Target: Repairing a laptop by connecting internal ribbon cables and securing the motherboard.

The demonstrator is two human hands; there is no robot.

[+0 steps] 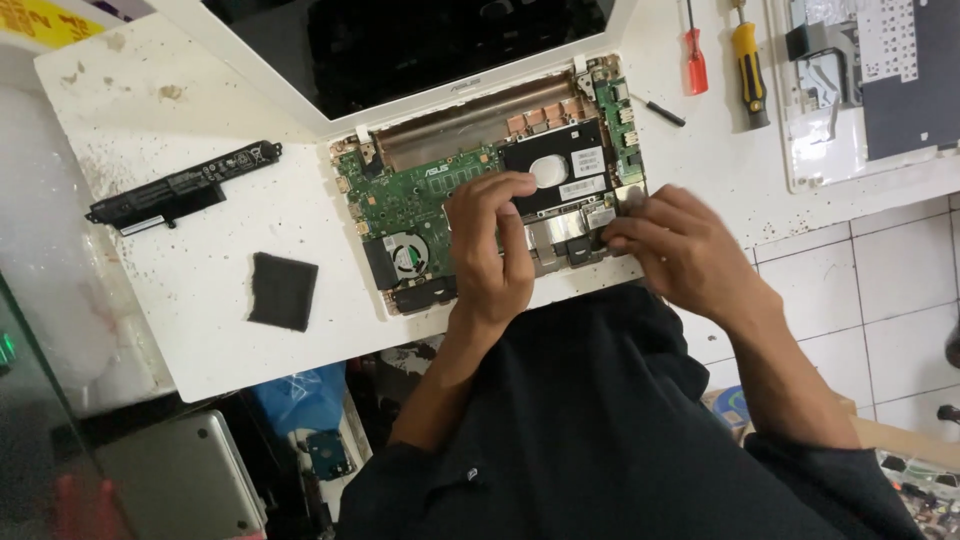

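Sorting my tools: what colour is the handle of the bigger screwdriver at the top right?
Yellow and black; the bigger screwdriver shows clearly in the head view.

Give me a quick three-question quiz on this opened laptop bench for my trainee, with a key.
1. True or false: the long black battery pack lies on the white table apart from the opened laptop.
2. Which tool lies nearest the laptop's right edge? A) small black-handled screwdriver B) red screwdriver C) yellow and black screwdriver
3. Fill in: the left hand rests its fingertips at the edge of the black ____ drive, while the right hand works at the laptop's front right corner.

Key: 1 true; 2 A; 3 hard.
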